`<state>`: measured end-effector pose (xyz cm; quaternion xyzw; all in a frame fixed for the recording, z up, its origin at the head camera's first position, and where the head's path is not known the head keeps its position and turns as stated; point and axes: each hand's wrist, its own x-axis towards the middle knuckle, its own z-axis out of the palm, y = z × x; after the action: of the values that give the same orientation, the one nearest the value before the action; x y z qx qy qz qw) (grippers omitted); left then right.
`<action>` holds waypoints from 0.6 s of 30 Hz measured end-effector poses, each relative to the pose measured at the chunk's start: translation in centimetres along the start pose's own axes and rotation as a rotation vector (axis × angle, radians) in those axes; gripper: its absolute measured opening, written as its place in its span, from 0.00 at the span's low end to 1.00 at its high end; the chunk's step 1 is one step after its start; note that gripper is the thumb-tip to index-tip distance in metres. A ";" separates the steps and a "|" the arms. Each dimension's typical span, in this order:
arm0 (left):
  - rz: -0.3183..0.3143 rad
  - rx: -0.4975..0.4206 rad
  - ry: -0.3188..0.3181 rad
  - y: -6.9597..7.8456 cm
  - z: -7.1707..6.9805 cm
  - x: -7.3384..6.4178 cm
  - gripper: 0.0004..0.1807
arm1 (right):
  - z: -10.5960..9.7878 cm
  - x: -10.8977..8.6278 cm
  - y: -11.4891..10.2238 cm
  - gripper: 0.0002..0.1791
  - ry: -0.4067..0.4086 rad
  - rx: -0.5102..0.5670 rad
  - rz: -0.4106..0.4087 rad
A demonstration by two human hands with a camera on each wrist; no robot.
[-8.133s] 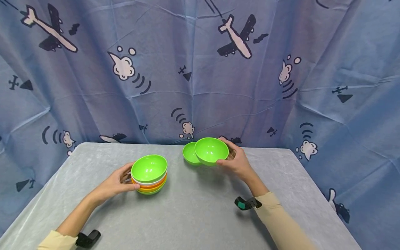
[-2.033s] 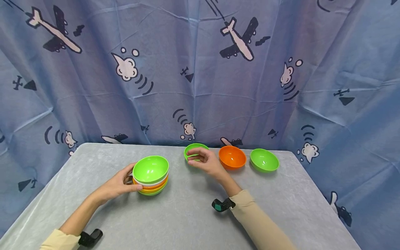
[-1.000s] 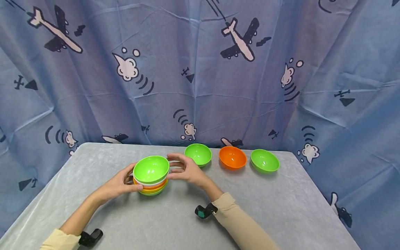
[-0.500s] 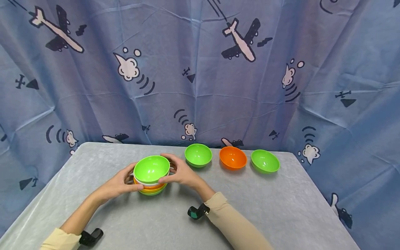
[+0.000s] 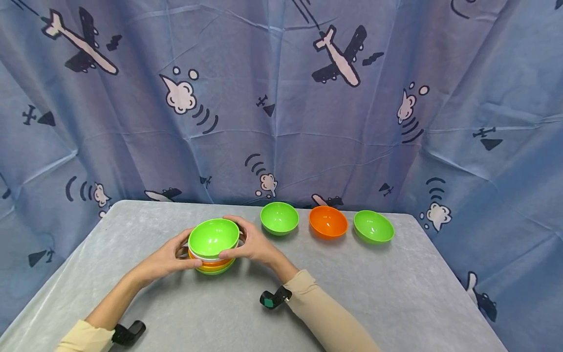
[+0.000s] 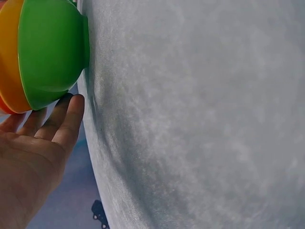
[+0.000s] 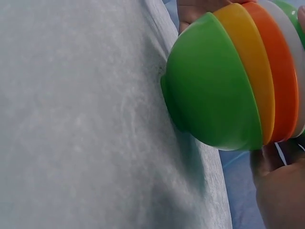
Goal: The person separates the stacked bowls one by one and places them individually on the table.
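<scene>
A stack of nested bowls stands on the grey table, left of its middle in the head view. Its top green bowl point(image 5: 213, 238) sits above a white bowl point(image 7: 289, 52), an orange bowl point(image 7: 274, 71), a yellow bowl point(image 7: 252, 62) and a green bottom bowl point(image 7: 209, 86). My left hand point(image 5: 163, 256) holds the stack from the left, thumb in front and fingers behind. My right hand point(image 5: 255, 243) grips the top green bowl's right side, thumb at the front of its rim and fingers at the far side.
Along the table's back edge stand a green bowl point(image 5: 279, 218), an orange bowl point(image 5: 328, 222) and another green bowl point(image 5: 373, 227), in a row. Behind the table point(image 5: 352, 293) hangs a blue curtain point(image 5: 220, 98) printed with airplanes.
Earlier my right hand held a green bowl near the back; now an orange and a green bowl stand there. Empty, it then moved left and took hold of the stack's top bowl.
</scene>
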<state>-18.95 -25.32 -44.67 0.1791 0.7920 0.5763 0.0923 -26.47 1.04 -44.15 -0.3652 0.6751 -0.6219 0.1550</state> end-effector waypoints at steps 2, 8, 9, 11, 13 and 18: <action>0.000 -0.001 0.001 0.0 0.0 0.0 0.45 | 0.0 0.0 0.1 0.47 0.006 -0.007 -0.011; 0.004 0.000 -0.001 0.1 0.1 -0.1 0.45 | 0.2 0.0 0.2 0.47 0.028 -0.026 -0.033; 0.004 0.001 -0.001 0.1 0.1 -0.1 0.45 | 0.2 0.0 0.3 0.47 0.030 -0.024 -0.037; 0.003 0.005 -0.001 0.1 0.1 -0.1 0.45 | 0.2 0.1 0.4 0.48 0.035 -0.017 -0.044; 0.004 0.008 0.000 0.1 0.1 -0.1 0.45 | 0.2 0.0 0.4 0.48 0.041 -0.008 -0.048; 0.011 0.012 0.004 0.2 0.1 -0.1 0.45 | 0.1 0.0 0.0 0.49 0.056 0.016 -0.060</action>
<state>-18.74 -25.21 -44.56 0.1828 0.7946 0.5725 0.0865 -26.45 0.96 -44.12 -0.3665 0.6629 -0.6417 0.1204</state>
